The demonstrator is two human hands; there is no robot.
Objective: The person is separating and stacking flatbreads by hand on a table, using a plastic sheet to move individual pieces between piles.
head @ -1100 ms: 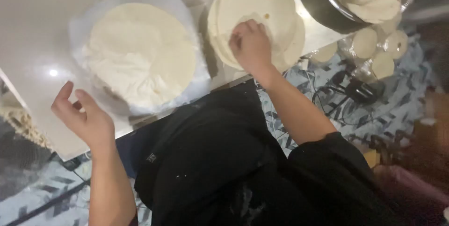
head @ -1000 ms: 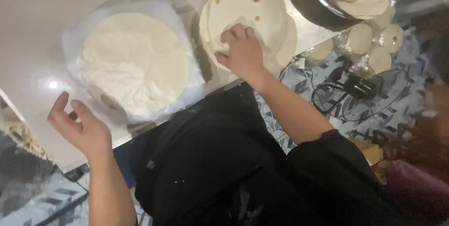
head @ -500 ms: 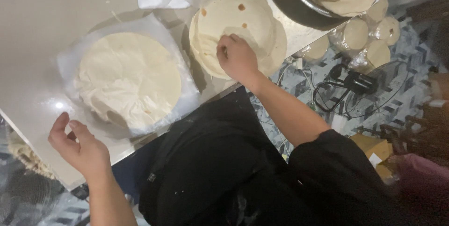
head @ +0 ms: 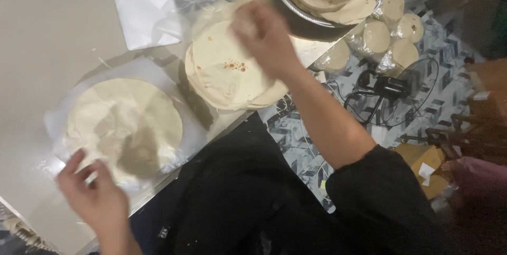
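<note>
Right hand [head: 264, 36], blurred, pinching a flatbread's far edge on the browned stack [head: 227, 73], just right of the pale stack [head: 124, 128] lying on plastic wrap [head: 190, 128]. Left hand [head: 95, 194] hovering open-fingered at that pale stack's near edge, gripping nothing.

Metal bowl [head: 296, 9] of flatbreads, bagged dough rounds [head: 393, 30], black fan [head: 393, 91] on patterned floor, cardboard box [head: 422, 165]

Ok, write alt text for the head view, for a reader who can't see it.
Seen from above, a person's right hand is over a stack of browned flatbreads on a pale counter. The left hand is at the edge of a paler stack lying on clear plastic. A metal bowl of more flatbreads sits beyond, and a fan lies on the patterned floor.
</note>
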